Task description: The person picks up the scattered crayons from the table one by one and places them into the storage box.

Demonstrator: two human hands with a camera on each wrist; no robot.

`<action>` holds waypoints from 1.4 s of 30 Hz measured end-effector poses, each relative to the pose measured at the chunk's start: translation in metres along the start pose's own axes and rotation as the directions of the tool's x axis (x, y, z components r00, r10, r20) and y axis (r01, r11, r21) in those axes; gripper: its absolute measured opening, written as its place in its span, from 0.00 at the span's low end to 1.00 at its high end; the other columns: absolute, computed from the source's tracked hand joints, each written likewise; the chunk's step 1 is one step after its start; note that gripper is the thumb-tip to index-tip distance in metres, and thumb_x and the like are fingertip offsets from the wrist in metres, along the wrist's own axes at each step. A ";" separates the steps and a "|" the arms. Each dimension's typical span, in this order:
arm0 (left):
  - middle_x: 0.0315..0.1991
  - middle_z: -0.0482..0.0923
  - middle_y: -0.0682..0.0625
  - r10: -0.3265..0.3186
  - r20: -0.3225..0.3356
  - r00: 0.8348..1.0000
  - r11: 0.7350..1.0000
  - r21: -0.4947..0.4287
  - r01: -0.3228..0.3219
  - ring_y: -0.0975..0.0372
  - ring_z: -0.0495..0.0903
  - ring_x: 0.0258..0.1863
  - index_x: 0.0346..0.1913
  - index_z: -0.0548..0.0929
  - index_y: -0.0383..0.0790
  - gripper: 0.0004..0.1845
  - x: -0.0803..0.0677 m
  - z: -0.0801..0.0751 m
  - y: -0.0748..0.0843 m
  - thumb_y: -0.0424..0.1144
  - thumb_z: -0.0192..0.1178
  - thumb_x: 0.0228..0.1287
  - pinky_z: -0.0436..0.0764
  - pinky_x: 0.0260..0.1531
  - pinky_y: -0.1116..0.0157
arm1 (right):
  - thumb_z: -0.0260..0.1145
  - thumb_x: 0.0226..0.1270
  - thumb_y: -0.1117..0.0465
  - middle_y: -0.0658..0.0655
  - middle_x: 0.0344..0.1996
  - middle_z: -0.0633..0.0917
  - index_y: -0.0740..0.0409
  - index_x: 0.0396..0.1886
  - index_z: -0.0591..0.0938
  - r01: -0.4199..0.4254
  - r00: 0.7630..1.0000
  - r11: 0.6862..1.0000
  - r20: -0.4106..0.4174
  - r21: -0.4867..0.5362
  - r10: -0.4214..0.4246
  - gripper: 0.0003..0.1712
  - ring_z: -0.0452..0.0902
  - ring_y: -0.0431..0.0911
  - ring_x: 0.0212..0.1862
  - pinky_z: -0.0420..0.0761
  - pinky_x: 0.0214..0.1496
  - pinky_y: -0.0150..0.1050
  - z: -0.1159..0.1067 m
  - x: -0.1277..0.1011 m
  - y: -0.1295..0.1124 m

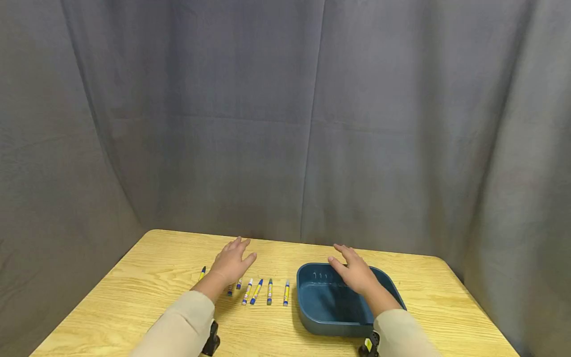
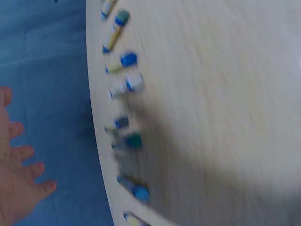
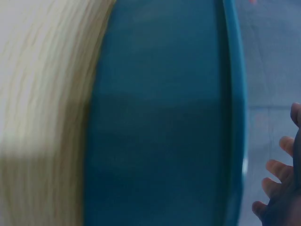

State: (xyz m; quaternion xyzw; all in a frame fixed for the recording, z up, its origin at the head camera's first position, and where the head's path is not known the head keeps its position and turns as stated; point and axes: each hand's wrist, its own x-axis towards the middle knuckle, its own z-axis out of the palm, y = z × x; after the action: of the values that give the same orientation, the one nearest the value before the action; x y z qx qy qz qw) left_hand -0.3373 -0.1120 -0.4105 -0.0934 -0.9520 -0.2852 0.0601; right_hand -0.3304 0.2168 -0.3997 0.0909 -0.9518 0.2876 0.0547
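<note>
My left hand (image 1: 229, 263) hovers over the left part of the table with fingers spread, holding nothing. Beneath and beside it lies a loose row of crayons with yellow and white wrappers, among them a blue crayon (image 1: 256, 291), a white crayon (image 1: 247, 291) and a green crayon (image 1: 269, 291). Part of the row is hidden by the left hand and forearm in the head view. My right hand (image 1: 355, 272), its fingers extended, is above a dark blue plastic bin (image 1: 318, 328) and holds nothing. Whether it touches the rim cannot be told.
A light wood table (image 1: 263, 332) carries everything, with its far edge close to a grey curtain (image 1: 250, 124). A light-tipped crayon (image 1: 286, 292) lies just left of the bin. Another dark-tipped crayon (image 1: 202, 273) lies beyond the left forearm.
</note>
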 end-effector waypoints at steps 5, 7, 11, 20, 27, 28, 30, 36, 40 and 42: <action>0.74 0.54 0.32 0.020 -0.010 1.000 0.992 -0.128 -0.021 0.36 0.55 0.72 0.74 0.60 0.35 0.31 -0.021 -0.017 -0.035 0.48 0.49 0.75 0.61 0.67 0.36 | 0.51 0.76 0.41 0.69 0.75 0.58 0.54 0.77 0.59 -0.046 0.999 0.997 -0.006 0.067 0.046 0.37 0.54 0.68 0.74 0.60 0.69 0.69 -0.017 -0.016 0.022; 0.74 0.55 0.32 0.011 -0.015 1.000 0.987 -0.161 -0.014 0.35 0.58 0.71 0.74 0.59 0.35 0.31 -0.029 -0.022 -0.048 0.47 0.49 0.75 0.64 0.65 0.37 | 0.51 0.76 0.42 0.69 0.75 0.58 0.54 0.77 0.58 -0.057 0.998 0.995 -0.016 0.081 0.058 0.37 0.53 0.68 0.74 0.59 0.69 0.69 -0.024 -0.024 0.031; 0.73 0.54 0.29 -0.021 -0.025 0.999 0.980 -0.196 0.016 0.33 0.68 0.63 0.74 0.58 0.33 0.31 -0.041 -0.028 -0.072 0.45 0.49 0.75 0.73 0.58 0.41 | 0.51 0.76 0.41 0.69 0.75 0.57 0.57 0.77 0.57 -0.084 0.996 0.991 -0.015 0.106 0.086 0.39 0.50 0.69 0.74 0.57 0.70 0.70 -0.036 -0.039 0.049; 0.72 0.53 0.25 -0.064 0.017 0.998 0.975 -0.214 0.067 0.31 0.61 0.67 0.73 0.57 0.29 0.33 -0.057 -0.024 -0.095 0.43 0.52 0.74 0.69 0.61 0.37 | 0.53 0.75 0.43 0.72 0.75 0.53 0.58 0.77 0.55 -0.175 0.985 0.968 0.019 0.181 0.174 0.40 0.45 0.72 0.74 0.54 0.70 0.72 -0.046 -0.076 0.086; 0.65 0.64 0.24 -0.077 0.021 0.997 0.988 -0.136 0.079 0.33 0.68 0.63 0.68 0.64 0.22 0.31 -0.057 -0.019 -0.096 0.38 0.58 0.68 0.73 0.59 0.40 | 0.57 0.73 0.47 0.71 0.77 0.49 0.62 0.77 0.53 -0.203 0.979 0.939 0.053 0.277 0.196 0.42 0.39 0.69 0.76 0.49 0.73 0.69 -0.038 -0.094 0.097; 0.64 0.66 0.24 -0.085 0.013 0.996 0.990 -0.115 0.086 0.33 0.69 0.62 0.67 0.65 0.21 0.31 -0.058 -0.019 -0.097 0.37 0.58 0.67 0.74 0.58 0.41 | 0.57 0.73 0.48 0.70 0.77 0.49 0.62 0.77 0.52 -0.199 0.980 0.933 0.060 0.299 0.190 0.42 0.39 0.69 0.76 0.48 0.73 0.68 -0.037 -0.094 0.098; 0.60 0.70 0.24 -0.101 -0.005 0.995 0.992 -0.081 0.100 0.34 0.71 0.60 0.65 0.67 0.20 0.30 -0.060 -0.020 -0.099 0.35 0.59 0.65 0.74 0.58 0.42 | 0.57 0.74 0.50 0.69 0.77 0.47 0.62 0.78 0.51 -0.196 0.981 0.918 0.072 0.346 0.182 0.43 0.37 0.68 0.77 0.47 0.74 0.67 -0.034 -0.094 0.098; 0.54 0.74 0.27 -0.117 -0.034 0.993 0.992 -0.052 0.115 0.37 0.76 0.54 0.62 0.69 0.17 0.27 -0.065 -0.021 -0.104 0.31 0.60 0.64 0.77 0.54 0.45 | 0.56 0.73 0.57 0.69 0.78 0.40 0.61 0.79 0.44 -0.205 0.979 0.845 0.108 0.494 0.174 0.44 0.30 0.68 0.77 0.41 0.74 0.67 -0.029 -0.099 0.103; 0.53 0.74 0.27 -0.125 -0.030 0.992 0.991 -0.050 0.123 0.36 0.75 0.54 0.61 0.69 0.16 0.25 -0.067 -0.022 -0.103 0.28 0.57 0.63 0.77 0.55 0.45 | 0.56 0.72 0.61 0.67 0.78 0.37 0.60 0.79 0.42 -0.206 0.978 0.789 0.117 0.579 0.170 0.45 0.28 0.66 0.77 0.50 0.78 0.35 -0.025 -0.106 0.107; 0.53 0.74 0.27 -0.130 -0.023 0.991 0.990 -0.049 0.129 0.35 0.73 0.56 0.61 0.69 0.16 0.25 -0.068 -0.023 -0.102 0.27 0.56 0.63 0.76 0.56 0.44 | 0.56 0.72 0.60 0.65 0.78 0.35 0.57 0.80 0.41 -0.227 0.974 0.770 0.134 0.597 0.183 0.46 0.27 0.65 0.77 0.54 0.72 0.24 -0.024 -0.109 0.109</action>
State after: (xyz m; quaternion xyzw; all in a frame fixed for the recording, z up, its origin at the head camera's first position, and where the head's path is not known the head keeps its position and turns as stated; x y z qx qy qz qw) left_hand -0.2915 -0.2181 -0.4574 -0.0291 -0.9481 -0.3124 0.0519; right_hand -0.2447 0.3348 -0.4556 0.0090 -0.8141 0.5792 -0.0413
